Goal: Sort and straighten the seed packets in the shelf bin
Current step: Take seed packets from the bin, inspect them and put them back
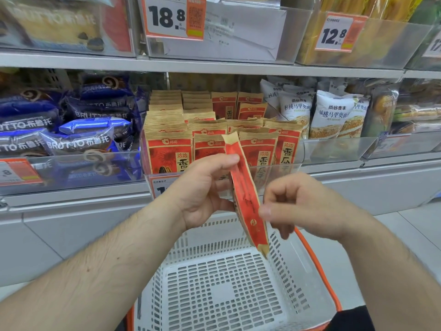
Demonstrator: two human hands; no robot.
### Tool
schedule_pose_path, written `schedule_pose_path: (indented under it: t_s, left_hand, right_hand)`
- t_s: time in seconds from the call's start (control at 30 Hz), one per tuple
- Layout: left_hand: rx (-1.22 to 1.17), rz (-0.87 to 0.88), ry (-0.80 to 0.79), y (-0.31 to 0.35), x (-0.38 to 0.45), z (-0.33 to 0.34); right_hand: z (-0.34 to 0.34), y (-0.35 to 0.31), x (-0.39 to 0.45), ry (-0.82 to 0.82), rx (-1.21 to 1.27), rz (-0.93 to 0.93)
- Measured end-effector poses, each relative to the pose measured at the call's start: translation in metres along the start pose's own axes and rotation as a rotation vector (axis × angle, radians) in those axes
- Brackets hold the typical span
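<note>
A white basket sits below blue bread packs and white bags.

A grey metal shelf ran across the upper part of the view and a second grey shelf board lay below it. On the lower one stood a clear plastic bin filled with upright red-and-tan paper seed packets in rows. To its left lay dark blue wrapped bread packs; to its right stood white bread bags. The upper shelf carried clear bins with orange price tags.
</note>
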State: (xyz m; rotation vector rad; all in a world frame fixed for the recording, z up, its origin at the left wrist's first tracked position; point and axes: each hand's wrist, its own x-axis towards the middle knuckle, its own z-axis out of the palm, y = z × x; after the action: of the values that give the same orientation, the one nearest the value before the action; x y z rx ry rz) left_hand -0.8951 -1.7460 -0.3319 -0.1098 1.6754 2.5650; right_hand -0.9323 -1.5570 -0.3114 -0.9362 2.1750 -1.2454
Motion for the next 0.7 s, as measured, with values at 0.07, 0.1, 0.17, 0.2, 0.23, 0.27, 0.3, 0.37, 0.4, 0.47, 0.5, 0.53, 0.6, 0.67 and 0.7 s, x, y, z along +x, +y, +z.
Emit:
schedule_pose_path:
  t_s: [0.07,0.1,0.17,0.2,0.23,0.27,0.3,0.37,0.4,0.47,0.5,0.53,0.6,0.67,0.7]
  left_hand:
    - [-0.026,0.007,0.026,0.0,0.001,-0.001]
    - [-0.032,0.008,0.032,0.001,0.001,-0.001]
    - [-0.015,0.014,0.033,0.0,0.002,-0.001]
    - [-0.006,0.015,0.033,0.0,0.002,-0.001]
    - [-0.002,0.013,0.036,0.0,0.002,0.0]
    - [0.0,0.005,0.04,-0.001,0.002,0.0]
    - [0.002,-0.001,0.045,-0.001,0.002,0.0]
    - [0.0,-0.012,0.05,-0.002,0.002,0.001]
    - [-0.003,-0.016,0.05,-0.001,0.002,0.001]
    - [-0.015,-0.02,0.049,-0.002,0.002,0.001]
    - [-0.021,-0.022,0.049,-0.002,0.002,0.001]
    - [-0.023,-0.027,0.048,-0.002,0.003,0.0]
    - [-0.024,-0.032,0.051,-0.002,0.003,0.0]
    - [-0.025,-0.028,0.053,-0.003,0.004,-0.001]
    - [-0.023,-0.023,0.051,-0.004,0.005,-0.002]
  right_hand:
    - [-0.001,0.0,-0.003,-0.11,-0.063,0.051]
    - [-0.001,0.001,-0.004,-0.13,-0.079,0.06]
    - [-0.001,0.002,-0.004,-0.147,-0.109,0.074]
    - [-0.002,0.002,-0.005,-0.155,-0.126,0.076]
    - [-0.003,0.003,-0.005,-0.162,-0.141,0.073]
    - [-0.003,0.003,-0.006,-0.171,-0.152,0.071]
    - [-0.004,0.004,-0.006,-0.178,-0.158,0.068]
    - [-0.004,0.004,-0.006,-0.187,-0.161,0.056]
    - [-0.003,0.005,-0.006,-0.193,-0.156,0.049]
    - [-0.005,0.007,-0.006,-0.197,-0.13,0.042]
    - [-0.005,0.009,-0.006,-0.194,-0.118,0.042]
    - [-0.006,0.01,-0.005,-0.195,-0.111,0.046]
    - [-0.007,0.013,-0.004,-0.199,-0.098,0.058]
    - [-0.006,0.015,-0.003,-0.186,-0.077,0.067]
    - [-0.006,0.015,-0.003,-0.164,-0.064,0.06]
